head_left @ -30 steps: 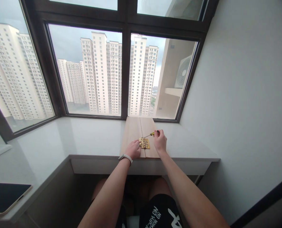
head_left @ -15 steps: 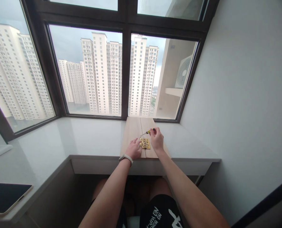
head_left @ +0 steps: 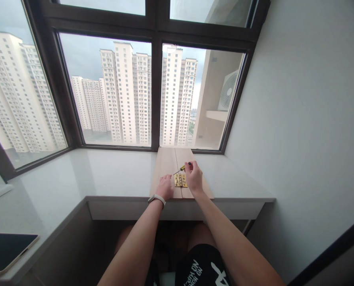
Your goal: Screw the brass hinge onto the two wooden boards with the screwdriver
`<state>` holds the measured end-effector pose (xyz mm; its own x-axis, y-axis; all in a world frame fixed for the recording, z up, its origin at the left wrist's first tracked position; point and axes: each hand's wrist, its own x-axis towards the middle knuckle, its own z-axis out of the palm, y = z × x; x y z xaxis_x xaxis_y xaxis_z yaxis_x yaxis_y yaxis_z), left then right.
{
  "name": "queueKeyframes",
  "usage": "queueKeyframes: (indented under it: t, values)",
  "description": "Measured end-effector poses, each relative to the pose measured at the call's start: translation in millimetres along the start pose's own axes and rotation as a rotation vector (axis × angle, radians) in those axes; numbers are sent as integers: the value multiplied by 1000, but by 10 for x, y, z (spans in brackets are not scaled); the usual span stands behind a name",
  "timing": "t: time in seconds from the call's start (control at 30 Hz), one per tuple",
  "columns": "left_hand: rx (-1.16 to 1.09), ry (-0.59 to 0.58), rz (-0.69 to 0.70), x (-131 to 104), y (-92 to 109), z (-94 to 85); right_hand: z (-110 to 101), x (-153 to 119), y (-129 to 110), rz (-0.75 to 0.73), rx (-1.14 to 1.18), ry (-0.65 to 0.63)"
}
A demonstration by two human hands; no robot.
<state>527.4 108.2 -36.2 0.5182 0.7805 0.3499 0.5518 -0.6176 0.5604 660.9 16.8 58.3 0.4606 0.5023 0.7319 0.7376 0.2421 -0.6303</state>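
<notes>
Two pale wooden boards (head_left: 165,161) lie side by side, a narrow seam between them. Across the seam, near their front end, rests a brass hinge (head_left: 180,180) with small dark marks or pieces on it. My right hand (head_left: 195,178) is closed around a small screwdriver (head_left: 182,168) with a yellow and black handle. Its thin shaft slants down to the left, and the tip reaches the fingertips of my left hand (head_left: 165,188). Just left of the hinge, those fingers are pinched together above the left board; whatever is between them is too small to make out.
A white sill counter (head_left: 120,171) bears the boards and runs along the dark-framed window (head_left: 155,91). On its left arm lies a dark-screened tablet or phone (head_left: 8,252). A white wall (head_left: 302,119) rises on the right. My legs are under the counter's front edge.
My left hand has drawn back left off the hinge and its fingers have come together. The screwdriver has shifted slightly left and down, its tip now at those fingers.
</notes>
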Motion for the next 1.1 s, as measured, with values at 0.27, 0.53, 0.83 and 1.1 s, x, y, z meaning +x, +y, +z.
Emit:
queueKeyframes:
  t: [0.27, 0.53, 0.83, 1.1]
  values:
    - [6, 49, -59, 24, 3, -22, -65, -86, -14, 28, 32, 23]
    - [11, -6, 24, -11, 52, -54, -111, -135, 26, 55, 60, 44]
    - [-3, 23, 37, 1, 32, -33, -140, -158, 59, 52, 27, 54]
    - [-17, 46, 4, 4, 43, -23, -167, -183, 39, 40, -6, 62]
